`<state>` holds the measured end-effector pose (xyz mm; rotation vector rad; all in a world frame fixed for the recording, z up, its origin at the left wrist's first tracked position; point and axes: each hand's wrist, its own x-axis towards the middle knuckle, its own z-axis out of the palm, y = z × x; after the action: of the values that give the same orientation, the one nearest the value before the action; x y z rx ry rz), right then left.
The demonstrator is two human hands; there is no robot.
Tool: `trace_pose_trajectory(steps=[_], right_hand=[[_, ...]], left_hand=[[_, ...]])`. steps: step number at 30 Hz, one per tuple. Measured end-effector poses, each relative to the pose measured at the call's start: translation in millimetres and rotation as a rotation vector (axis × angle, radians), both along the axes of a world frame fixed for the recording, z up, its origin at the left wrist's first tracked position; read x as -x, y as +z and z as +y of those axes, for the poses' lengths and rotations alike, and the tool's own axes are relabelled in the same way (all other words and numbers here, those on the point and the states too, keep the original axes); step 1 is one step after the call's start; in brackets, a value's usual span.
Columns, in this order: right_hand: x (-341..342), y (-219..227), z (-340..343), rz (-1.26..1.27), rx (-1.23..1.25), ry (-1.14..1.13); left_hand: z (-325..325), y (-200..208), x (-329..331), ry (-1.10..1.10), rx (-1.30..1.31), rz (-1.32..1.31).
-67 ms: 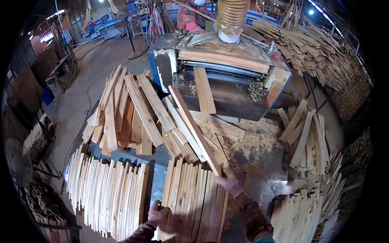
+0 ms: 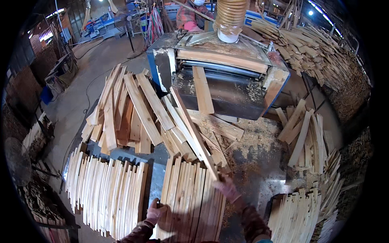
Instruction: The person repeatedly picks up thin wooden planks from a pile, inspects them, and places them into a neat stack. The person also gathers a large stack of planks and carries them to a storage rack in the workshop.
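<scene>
Slat point(image 2: 193, 129) held by rt hand point(image 2: 228, 189) at near end, fingers clenched round it; far end angled up toward planer point(image 2: 227, 77), crossing over loose pile point(image 2: 133, 113). Lt hand point(image 2: 159, 212) flat on near edge of upright bundle point(image 2: 192, 198), fingers spread and resting, gripping nothing as far as can be told.

Risks, as judged:
- Grip only at one end, so long lever: tip could swing, clip pile, knock boards off.
- Pile stacked crisscross, looks unsteady; nudge might slide pieces onto bundle or floor.
- Bundle standing on edge, braced by lt hand only on this side; lean or bump could fan it out.
- Rough-sawn edges, so splinters likely; gloves appear worn but hard to tell w/ blur.
- Board point(image 2: 202, 91) lying in planer outfeed, just beyond slat tip; possible clash if slat pushed fwd.

Around:
- Second bundle point(image 2: 107, 194) to left, well apart from lt hand.
- More slats point(image 2: 302, 135) leaning at right, another batch point(image 2: 296, 216) lower right.
- Sawdust point(image 2: 259, 146) thick on surface betw. planer and bundle; poor footing for anything set there.
- Ribbed duct point(image 2: 230, 18) atop planer.
- Big stack point(image 2: 320, 52) behind at right.
- Other person point(image 2: 190, 14) at far side of planer, mostly cut off.
- Cable point(image 2: 87, 97) across floor on left; trip hazard.
</scene>
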<state>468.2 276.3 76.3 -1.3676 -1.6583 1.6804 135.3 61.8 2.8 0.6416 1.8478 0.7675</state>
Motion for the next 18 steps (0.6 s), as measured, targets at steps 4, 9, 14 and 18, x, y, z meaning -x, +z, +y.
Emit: trace_pose_trajectory(steps=[4, 9, 14, 18], right_hand=[[24, 2, -92, 0.063, 0.118, -0.111], [100, 106, -124, -0.185, 0.136, 0.310], [106, 96, -15, -0.322, -0.628, 0.063], [142, 136, 136, -0.654, -1.267, -0.251]], left_hand=[[52, 51, -15, -0.146, -0.220, 0.326], [105, 115, -43, 0.093, -0.467, -0.627], [91, 54, 36, 0.214, -0.371, -0.606], [47, 34, 52, 0.087, -0.153, -0.247]])
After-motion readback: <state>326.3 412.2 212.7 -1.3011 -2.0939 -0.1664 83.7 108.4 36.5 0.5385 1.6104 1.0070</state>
